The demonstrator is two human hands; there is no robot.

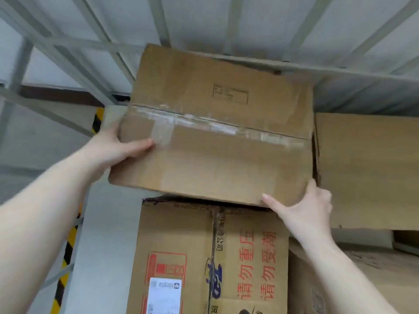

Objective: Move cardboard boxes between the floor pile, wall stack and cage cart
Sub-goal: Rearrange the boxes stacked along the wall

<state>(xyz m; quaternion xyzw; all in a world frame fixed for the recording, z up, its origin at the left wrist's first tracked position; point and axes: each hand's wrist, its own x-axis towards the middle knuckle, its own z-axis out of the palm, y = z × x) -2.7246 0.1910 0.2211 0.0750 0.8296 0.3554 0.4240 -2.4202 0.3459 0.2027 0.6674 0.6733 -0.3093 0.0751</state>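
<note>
The plain cardboard box [217,132] sits at the top of the stack, its taped seam running left to right across the face turned to the camera, so its long axis lies crosswise between the two hands; it rests on the printed box [204,257] beneath, overhanging it to the left, and its far edge reaches up to the grey bars of the cage cart [95,45]; the left hand [113,148] grips the left end, thumb laid flat on the face near the tape and the fingers wrapped round the side out of sight; the right hand [303,209] holds the lower right corner, thumb stretched along the bottom edge and fingers curled up the right side (whether they reach behind the box cannot be told); both hands are about equally close, one at each end, so the box lies directly between them and any lift or slide would seem to go along the arms, toward or away from the person; just to the right, nearly touching, stands another plain box [367,168]; lower left, a black and yellow hazard stripe [68,248] runs along the pale wall
</note>
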